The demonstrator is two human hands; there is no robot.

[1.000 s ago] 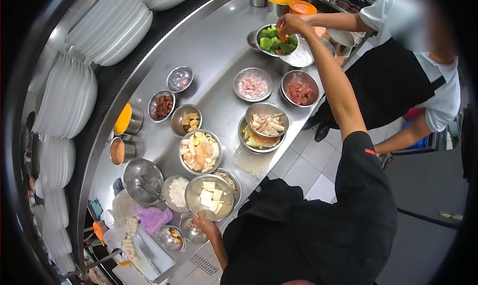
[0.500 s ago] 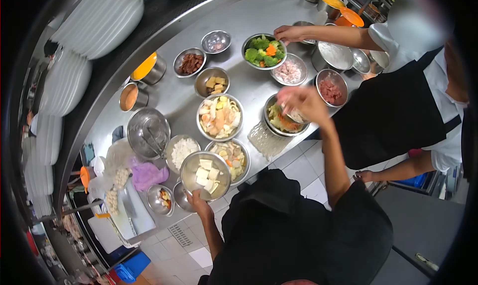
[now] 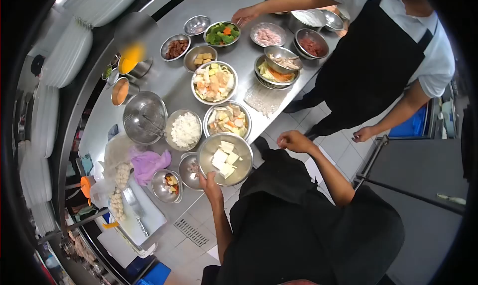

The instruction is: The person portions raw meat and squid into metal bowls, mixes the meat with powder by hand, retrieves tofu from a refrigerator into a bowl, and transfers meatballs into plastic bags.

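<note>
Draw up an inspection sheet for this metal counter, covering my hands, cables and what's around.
Surface: metal counter, crowded with bowls.
Work things: steel bowl with white blocks, at the counter's near edge.
Clutter: purple cloth beside the bowls; broad knife on a white board.
Left hand: holds the steel bowl by its rim.
Right hand: off the counter, fingers bent, nothing seen in it.
Cables: nothing seen.
Surroundings: co-worker's hand near the broccoli; tiled floor; stacked white dishes.
</note>
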